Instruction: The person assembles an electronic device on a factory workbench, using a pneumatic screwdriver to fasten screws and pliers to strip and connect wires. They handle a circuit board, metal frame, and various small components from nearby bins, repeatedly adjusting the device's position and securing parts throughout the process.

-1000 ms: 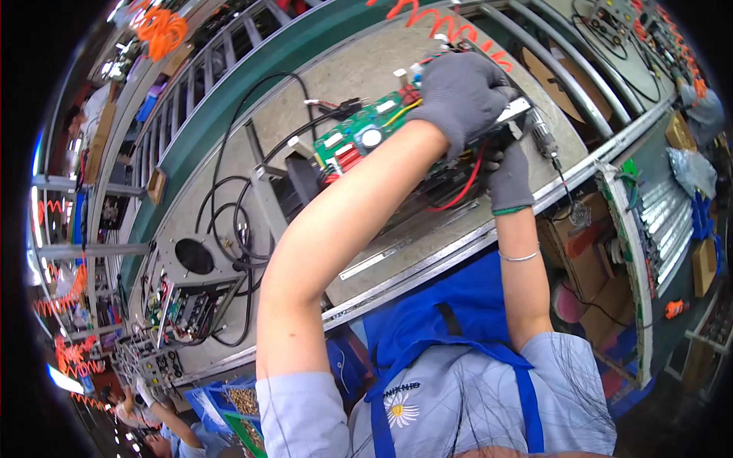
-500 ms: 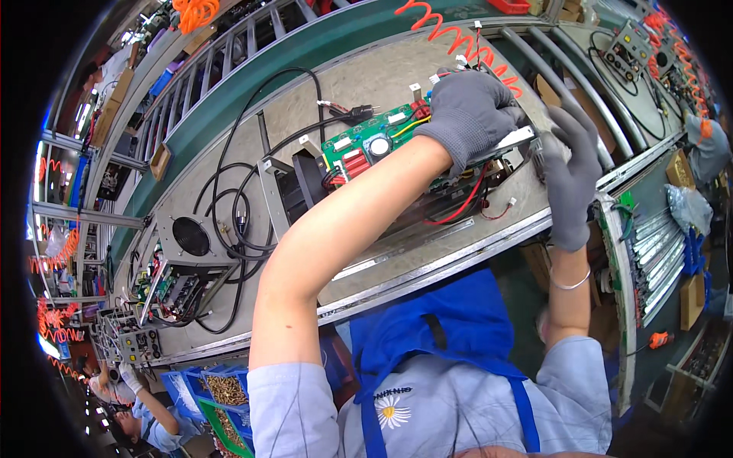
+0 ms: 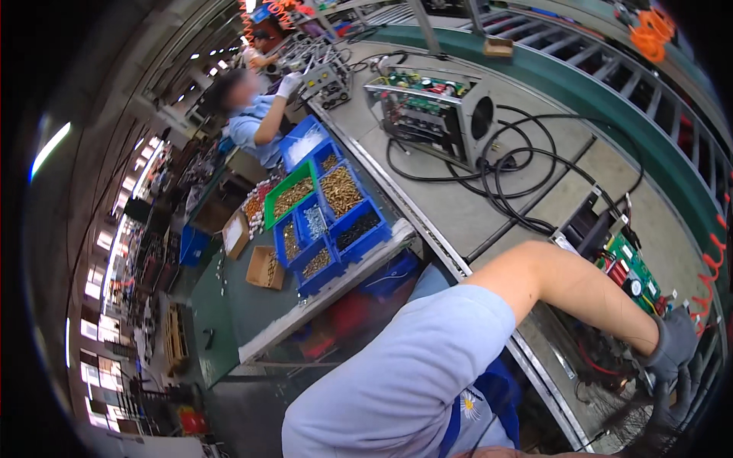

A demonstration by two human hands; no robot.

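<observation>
My left hand [image 3: 675,345], in a grey glove, is at the lower right, over the far end of an opened electronic unit. Its fingers are turned away and blurred, so what they hold, if anything, is hidden. That unit shows a green circuit board [image 3: 628,263] with red parts and a round capacitor, and a black fan housing [image 3: 586,229] at its near end. Just below the left hand, my right hand [image 3: 666,408] is a grey gloved shape at the picture's dark rim, partly covered by strands of hair; its fingers are smeared.
A second unit [image 3: 435,111] with a fan stands farther along the bench, black cables [image 3: 527,164] coiled beside it. Blue bins [image 3: 359,229] and a green bin [image 3: 289,195] of small fasteners sit left. A co-worker [image 3: 256,114] in white gloves works beyond. Orange coiled hose [image 3: 714,267] hangs right.
The view has swung left, bringing the fastener bins and co-worker into sight. The unit and both my hands now lie at the lower right rim.
</observation>
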